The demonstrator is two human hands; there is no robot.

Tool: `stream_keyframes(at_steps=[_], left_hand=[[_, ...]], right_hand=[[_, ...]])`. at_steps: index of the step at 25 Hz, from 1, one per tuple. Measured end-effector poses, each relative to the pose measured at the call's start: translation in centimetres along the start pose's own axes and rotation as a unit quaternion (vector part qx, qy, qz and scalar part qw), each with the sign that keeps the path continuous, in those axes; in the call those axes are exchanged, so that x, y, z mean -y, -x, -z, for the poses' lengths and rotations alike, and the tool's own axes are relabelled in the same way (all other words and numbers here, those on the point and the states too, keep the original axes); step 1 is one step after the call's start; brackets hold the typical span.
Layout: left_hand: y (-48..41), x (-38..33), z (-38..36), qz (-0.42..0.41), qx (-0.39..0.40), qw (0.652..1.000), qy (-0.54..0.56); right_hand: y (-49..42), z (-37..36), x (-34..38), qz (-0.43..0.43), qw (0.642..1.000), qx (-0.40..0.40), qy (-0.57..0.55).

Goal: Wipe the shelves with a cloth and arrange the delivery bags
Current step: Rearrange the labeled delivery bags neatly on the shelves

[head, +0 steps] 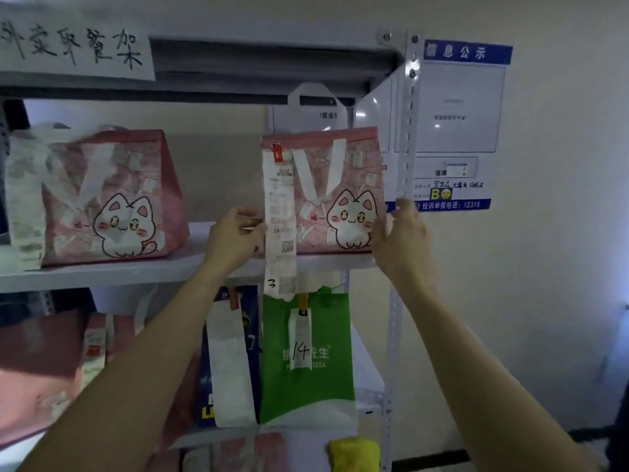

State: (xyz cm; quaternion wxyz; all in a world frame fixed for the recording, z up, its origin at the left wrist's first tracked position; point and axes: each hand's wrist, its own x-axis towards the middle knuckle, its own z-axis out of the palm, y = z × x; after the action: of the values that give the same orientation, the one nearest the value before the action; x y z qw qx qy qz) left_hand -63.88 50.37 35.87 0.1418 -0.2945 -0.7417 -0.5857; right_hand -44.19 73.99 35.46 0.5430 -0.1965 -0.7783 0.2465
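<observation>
A pink delivery bag with a white cat stands at the right end of the upper grey shelf. A long receipt hangs down its front, past the shelf edge. My left hand grips the bag's left side, fingers curled round its edge. My right hand presses against the bag's right side with the fingers spread. A second pink cat bag stands at the left of the same shelf. A yellow cloth lies on a lower shelf.
A white bag stands behind the held one. Below stand a green bag marked 14, a dark blue bag and more pink bags. The rack's perforated post is right beside my right hand. A blue notice hangs on the wall.
</observation>
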Motion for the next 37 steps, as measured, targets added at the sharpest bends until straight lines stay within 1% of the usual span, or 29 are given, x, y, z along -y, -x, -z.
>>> stream_keyframes(at_steps=[2, 3, 4, 6, 7, 9, 11, 12, 14, 16, 17, 18, 20, 21, 22, 23, 25, 27, 29, 30, 33, 34, 36, 37], left_hand=[[1.9, 0.6, 3.0, -0.002, -0.023, 1.000, 0.011], [2.8, 0.7, 4.7, -0.004, -0.039, 0.999, 0.012], [3.9, 0.8, 6.8, -0.005, -0.062, 0.998, 0.005], [5.4, 1.0, 11.3, -0.003, -0.110, 0.994, -0.015], [6.0, 1.1, 13.6, -0.004, -0.137, 0.990, -0.031], [6.8, 1.9, 18.2, 0.003, -0.201, 0.976, -0.080], [6.8, 3.4, 22.0, 0.025, -0.261, 0.955, -0.141], [6.4, 4.5, 24.0, 0.038, -0.274, 0.947, -0.162], [4.3, 7.0, 28.0, 0.064, -0.252, 0.952, -0.165], [1.6, 9.2, 31.1, 0.095, -0.197, 0.967, -0.134], [0.3, 10.1, 32.1, 0.104, -0.158, 0.975, -0.117], [-0.9, 10.9, 33.5, 0.105, -0.109, 0.983, -0.101], [-1.9, 12.2, 34.1, 0.076, -0.013, 0.993, -0.086], [-2.2, 13.6, 35.6, 0.056, 0.013, 0.994, -0.096], [-2.4, 14.8, 37.5, 0.039, 0.014, 0.994, -0.105], [-2.5, 15.8, 39.7, 0.030, -0.002, 0.994, -0.104], [-2.2, 17.2, 44.5, 0.029, -0.057, 0.991, -0.119], [-2.0, 18.4, 49.2, 0.035, -0.098, 0.981, -0.161], [-1.9, 19.0, 52.6, 0.053, -0.114, 0.973, -0.192], [-1.8, 19.4, 53.7, 0.065, -0.108, 0.971, -0.202], [-1.2, 19.9, 54.6, 0.068, -0.071, 0.971, -0.217], [-0.8, 19.7, 54.3, 0.067, -0.070, 0.972, -0.215], [0.3, 19.1, 53.4, 0.050, -0.102, 0.971, -0.212], [1.3, 18.9, 52.9, 0.016, -0.141, 0.965, -0.220]], right_hand=[[0.7, 1.0, 2.8, 0.068, 0.996, -0.057, -0.005], [1.0, 1.1, 4.4, 0.087, 0.994, -0.055, -0.032], [1.6, 0.5, 6.1, 0.098, 0.992, -0.031, -0.077], [3.2, -1.7, 9.6, 0.100, 0.981, 0.047, -0.159], [4.3, -3.3, 11.3, 0.098, 0.975, 0.089, -0.179], [6.6, -7.2, 14.3, 0.097, 0.963, 0.169, -0.186], [8.2, -11.3, 16.5, 0.084, 0.951, 0.248, -0.167], [8.7, -13.4, 17.7, 0.073, 0.945, 0.277, -0.160], [9.1, -16.9, 20.1, 0.037, 0.939, 0.296, -0.169], [8.8, -20.2, 22.6, 0.002, 0.939, 0.287, -0.188], [8.5, -21.7, 23.8, -0.019, 0.940, 0.283, -0.191], [8.4, -23.4, 25.3, -0.040, 0.940, 0.281, -0.190], [8.6, -25.2, 26.7, -0.064, 0.943, 0.273, -0.181], [9.5, -26.9, 28.2, -0.065, 0.947, 0.264, -0.170], [10.6, -28.6, 30.1, -0.059, 0.951, 0.258, -0.160], [11.8, -30.1, 32.1, -0.051, 0.951, 0.261, -0.157], [14.5, -33.4, 36.6, -0.027, 0.946, 0.276, -0.171], [16.9, -36.7, 40.8, 0.002, 0.945, 0.280, -0.170], [18.6, -39.0, 43.5, 0.008, 0.946, 0.276, -0.169], [19.3, -39.8, 44.3, 0.005, 0.947, 0.275, -0.167], [19.9, -40.4, 45.2, -0.013, 0.950, 0.268, -0.162], [19.9, -40.0, 45.2, -0.020, 0.948, 0.270, -0.166], [20.3, -38.8, 44.7, -0.019, 0.945, 0.273, -0.178], [20.9, -37.8, 44.1, -0.019, 0.950, 0.256, -0.179]])
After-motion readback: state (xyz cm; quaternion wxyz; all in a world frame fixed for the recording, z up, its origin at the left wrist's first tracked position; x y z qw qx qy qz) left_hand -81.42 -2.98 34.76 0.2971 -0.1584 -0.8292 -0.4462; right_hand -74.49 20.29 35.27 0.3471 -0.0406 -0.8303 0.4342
